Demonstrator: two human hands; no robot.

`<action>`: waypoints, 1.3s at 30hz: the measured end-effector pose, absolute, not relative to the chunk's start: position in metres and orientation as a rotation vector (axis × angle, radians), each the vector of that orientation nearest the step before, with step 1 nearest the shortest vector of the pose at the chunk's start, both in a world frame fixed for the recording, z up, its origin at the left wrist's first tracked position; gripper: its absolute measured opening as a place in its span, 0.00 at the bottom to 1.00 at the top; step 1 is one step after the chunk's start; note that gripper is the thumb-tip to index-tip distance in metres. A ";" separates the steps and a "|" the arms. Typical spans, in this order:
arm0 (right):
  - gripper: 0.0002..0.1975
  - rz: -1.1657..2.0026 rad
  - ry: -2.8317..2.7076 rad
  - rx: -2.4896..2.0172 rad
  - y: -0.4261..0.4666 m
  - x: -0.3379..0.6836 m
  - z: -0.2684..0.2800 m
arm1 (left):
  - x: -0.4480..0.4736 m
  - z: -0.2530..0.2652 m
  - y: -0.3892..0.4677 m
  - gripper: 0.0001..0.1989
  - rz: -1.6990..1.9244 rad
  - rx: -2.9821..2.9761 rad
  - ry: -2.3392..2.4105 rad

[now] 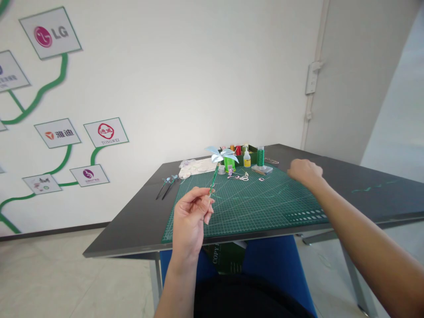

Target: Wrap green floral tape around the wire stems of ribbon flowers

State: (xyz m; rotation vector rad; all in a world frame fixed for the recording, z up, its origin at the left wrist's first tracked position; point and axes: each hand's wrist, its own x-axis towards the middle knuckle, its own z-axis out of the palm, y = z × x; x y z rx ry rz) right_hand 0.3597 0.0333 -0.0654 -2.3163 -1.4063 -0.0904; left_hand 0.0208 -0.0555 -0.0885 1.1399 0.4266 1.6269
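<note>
My left hand [192,216] pinches the green-wrapped stem of an artificial flower [221,154] between thumb and fingers. The flower stands upright above the mat, its pale blue, shiny petals spread at the top. My right hand [304,171] is stretched out over the right edge of the green cutting mat [255,207], back of the hand up. Its fingers curl downward, and whatever they may hold is hidden. Behind the flower lie small scissors [244,178], and a glue bottle [247,158] stands to their right. A spool of green thread [260,156] is beside the bottle.
Two finished-looking hair sticks with blue flowers [167,186] lie left of the mat. White cloth-like material [198,168] lies at the back left. A dark green box [253,154] holds several thread spools. Green scraps [366,189] lie on the dark table [132,221] at right.
</note>
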 end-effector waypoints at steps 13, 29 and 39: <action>0.28 0.763 -1.873 -1.020 -0.093 0.208 -0.065 | 0.019 -0.096 -0.063 0.05 1.718 1.532 0.594; 0.19 0.803 -1.743 -0.908 -0.101 0.187 -0.078 | 0.016 -0.095 -0.066 0.06 1.705 1.648 0.667; 0.19 0.502 -1.887 -1.008 -0.120 0.199 -0.061 | 0.019 -0.094 -0.070 0.06 1.690 1.774 0.807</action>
